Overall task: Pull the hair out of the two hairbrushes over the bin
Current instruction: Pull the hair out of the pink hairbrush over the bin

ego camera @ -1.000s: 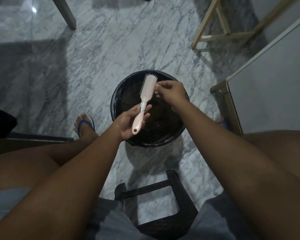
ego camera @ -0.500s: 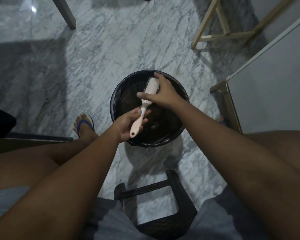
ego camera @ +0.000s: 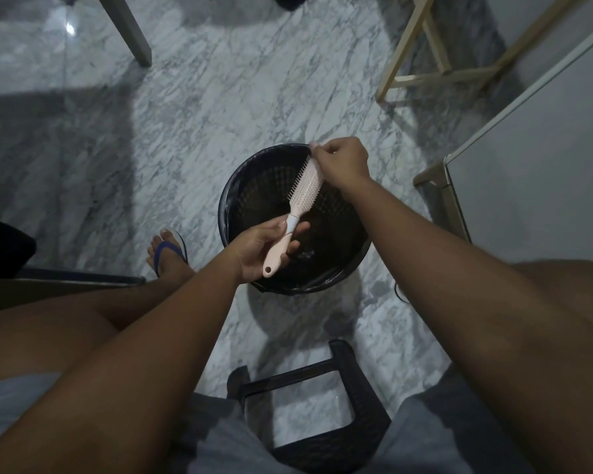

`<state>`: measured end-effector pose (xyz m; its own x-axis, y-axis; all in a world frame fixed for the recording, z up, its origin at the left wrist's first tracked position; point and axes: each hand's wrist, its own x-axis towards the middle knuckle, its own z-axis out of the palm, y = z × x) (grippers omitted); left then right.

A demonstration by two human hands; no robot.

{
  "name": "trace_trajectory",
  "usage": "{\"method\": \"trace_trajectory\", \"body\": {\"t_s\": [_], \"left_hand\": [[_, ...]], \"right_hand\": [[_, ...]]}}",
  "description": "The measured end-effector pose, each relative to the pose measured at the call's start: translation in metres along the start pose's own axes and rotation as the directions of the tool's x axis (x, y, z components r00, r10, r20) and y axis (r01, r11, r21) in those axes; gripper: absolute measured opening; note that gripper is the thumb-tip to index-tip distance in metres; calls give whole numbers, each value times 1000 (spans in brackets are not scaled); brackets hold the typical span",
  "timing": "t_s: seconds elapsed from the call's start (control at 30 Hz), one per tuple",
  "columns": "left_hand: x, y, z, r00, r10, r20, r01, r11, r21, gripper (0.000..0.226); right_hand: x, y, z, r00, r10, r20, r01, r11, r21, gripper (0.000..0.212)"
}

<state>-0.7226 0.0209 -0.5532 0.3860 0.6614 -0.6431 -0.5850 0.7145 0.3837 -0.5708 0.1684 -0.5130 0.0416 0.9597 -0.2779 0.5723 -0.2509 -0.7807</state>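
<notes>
One hairbrush (ego camera: 305, 186), left hand (ego camera: 257, 251) gripping its handle, right hand (ego camera: 343, 162) pinching its tip over the bin's (ego camera: 250, 186) far rim: hair could land outside.

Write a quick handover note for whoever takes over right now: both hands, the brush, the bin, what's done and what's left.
Left hand grips the hairbrush by its pink handle.
Right hand: fingers pinch at the far tip of the brush head; whether they hold hair is too small to tell.
The brush is held tilted over the black bin on the floor.
Done: cannot judge; the bin's inside is dark.
Left: finish this brush; the second brush is not in view.
</notes>
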Motion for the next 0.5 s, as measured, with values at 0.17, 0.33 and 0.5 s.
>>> {"method": "trace_trajectory", "body": {"t_s": [0.17,0.33,0.5], "left_hand": [[-1,1,-5,999,40,29,-37,995,-97,42],[2,5,-7,997,74,-23,-76,992,-105,38],[3,6,-5,998,61,-22,-62,995,-73,36]], "right_hand": [[-2,4,-6,947,263,183,-319,830,458,30],[-32,16,-1,941,158,299,-233,944,232,30],[-42,15,-8,850,5,527,-138,967,213,41]]}}
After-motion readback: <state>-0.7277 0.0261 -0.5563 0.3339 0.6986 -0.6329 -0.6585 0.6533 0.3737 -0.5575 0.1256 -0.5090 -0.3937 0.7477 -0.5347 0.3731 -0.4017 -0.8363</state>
